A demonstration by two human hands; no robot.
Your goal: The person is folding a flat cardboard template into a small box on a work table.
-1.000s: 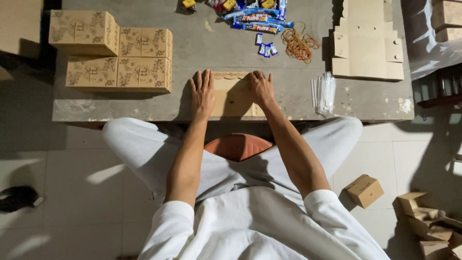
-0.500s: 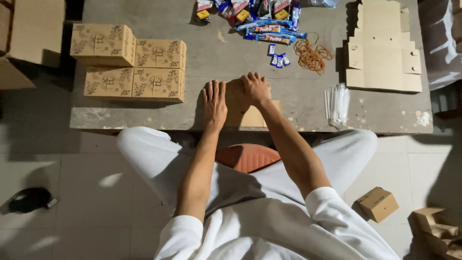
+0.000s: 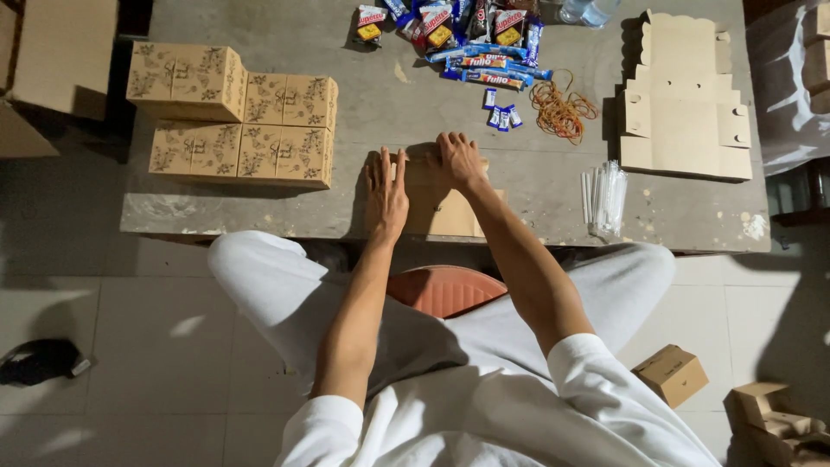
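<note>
Seated person seen from above, white sleeves and pale trousers nearest the camera, an orange stool (image 3: 445, 290) showing between the knees. On the tiled floor lie a small closed carton (image 3: 672, 374) at the right knee, crumpled cartons (image 3: 778, 419) in the right corner, and a dark object (image 3: 39, 361) at far left, too dim to identify. Both forearms reach forward to a grey table (image 3: 216, 212). At its near edge lies a flat box blank (image 3: 445, 212), plain brown card. The left hand (image 3: 386, 192) rests palm down on the blank's left part, fingers spread and extended, gripping nothing. The right hand (image 3: 458, 160) presses on the blank's far edge with fingers bent over it; whether it pinches a flap cannot be told. Just right of the blank lies a bundle of clear straws (image 3: 603, 197). Left of the hands, well apart, stand finished boxes (image 3: 242, 130) with dark printed patterns, stacked in two rows, one more raised at the far left. Right of the straws lies a pile of unfolded blanks (image 3: 683, 104). Beyond the right hand lie small blue packets (image 3: 501, 117), then a tangle of orange rubber bands (image 3: 562, 111). Farthest, at the table's rear edge, is a heap of wrapped snacks (image 3: 458, 35), beside it clear bottles (image 3: 588, 10), cut off by the frame. A large carton (image 3: 60, 52) stands off the table at far left.
</note>
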